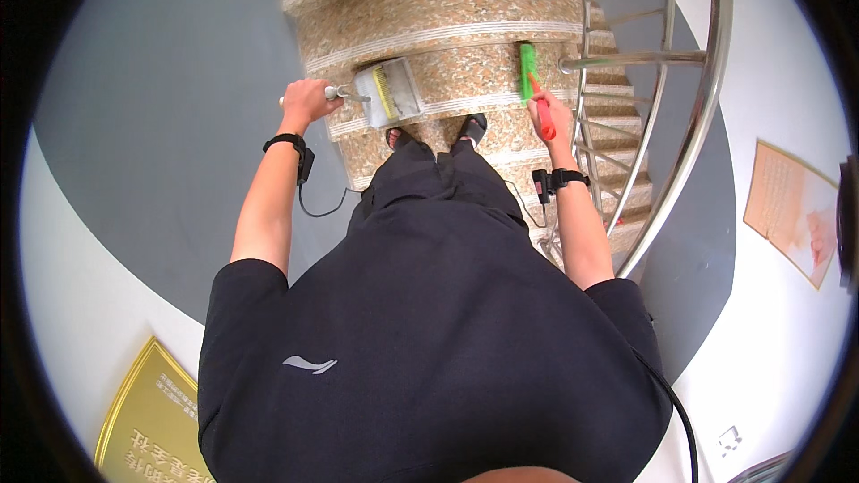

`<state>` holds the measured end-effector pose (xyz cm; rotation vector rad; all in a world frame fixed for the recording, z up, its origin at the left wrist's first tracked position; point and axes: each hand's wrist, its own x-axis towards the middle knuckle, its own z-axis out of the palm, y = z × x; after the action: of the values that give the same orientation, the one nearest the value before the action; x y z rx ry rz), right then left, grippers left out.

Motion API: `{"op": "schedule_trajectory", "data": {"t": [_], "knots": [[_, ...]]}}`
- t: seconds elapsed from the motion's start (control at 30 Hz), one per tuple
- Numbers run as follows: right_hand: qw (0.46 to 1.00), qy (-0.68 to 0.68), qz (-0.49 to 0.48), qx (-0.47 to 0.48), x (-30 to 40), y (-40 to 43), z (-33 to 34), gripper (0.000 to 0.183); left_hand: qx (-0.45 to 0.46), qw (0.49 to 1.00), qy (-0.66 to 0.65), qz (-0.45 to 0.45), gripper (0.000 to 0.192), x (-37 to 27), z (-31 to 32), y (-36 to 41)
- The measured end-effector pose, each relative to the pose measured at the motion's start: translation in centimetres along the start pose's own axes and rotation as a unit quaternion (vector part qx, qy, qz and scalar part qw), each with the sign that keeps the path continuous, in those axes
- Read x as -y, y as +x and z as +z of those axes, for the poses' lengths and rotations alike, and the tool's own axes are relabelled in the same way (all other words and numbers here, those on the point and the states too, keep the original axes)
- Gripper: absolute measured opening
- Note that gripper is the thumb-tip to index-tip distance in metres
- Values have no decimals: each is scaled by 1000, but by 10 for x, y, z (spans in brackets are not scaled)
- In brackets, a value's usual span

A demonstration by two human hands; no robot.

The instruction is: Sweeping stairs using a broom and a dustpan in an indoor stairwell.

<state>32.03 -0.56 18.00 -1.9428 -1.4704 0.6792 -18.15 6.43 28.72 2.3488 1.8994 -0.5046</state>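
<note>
My left hand (309,106) is closed around the handle of a dustpan (408,84), to the left of my feet. The pan is pale, with a row of yellow teeth (384,92) across it and a little dark debris inside. On the right, my right hand (551,115) grips the red handle of a hand brush (528,74) with bright green bristles. The brush head is near the railing side of the speckled stone step (463,70). It looks slightly blurred, and I cannot tell whether the bristles touch the stone.
A metal stair railing (698,147) curves along the right, with a lower flight (614,121) beyond its bars. The grey-painted wall (174,114) borders the steps on the left. My feet in dark sandals (475,127) stand on the stairs. Wall signs (788,208) bear writing.
</note>
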Motion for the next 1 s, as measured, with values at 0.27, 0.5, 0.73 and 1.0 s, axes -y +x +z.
{"op": "schedule_trajectory", "data": {"t": [0.27,0.5,0.73,1.0], "knots": [[983,47,-113,141,73,-13,40,24,-16,1000,-18,14,39,3,-9,3],[950,138,-81,267,109,-28,61,21,-45,997,-55,41,37,13,-2,7],[939,245,-37,240,100,-26,59,21,-16,996,-76,37,39,12,-6,9],[951,280,50,124,103,-48,-16,24,-54,990,-118,55,36,21,16,1]]}}
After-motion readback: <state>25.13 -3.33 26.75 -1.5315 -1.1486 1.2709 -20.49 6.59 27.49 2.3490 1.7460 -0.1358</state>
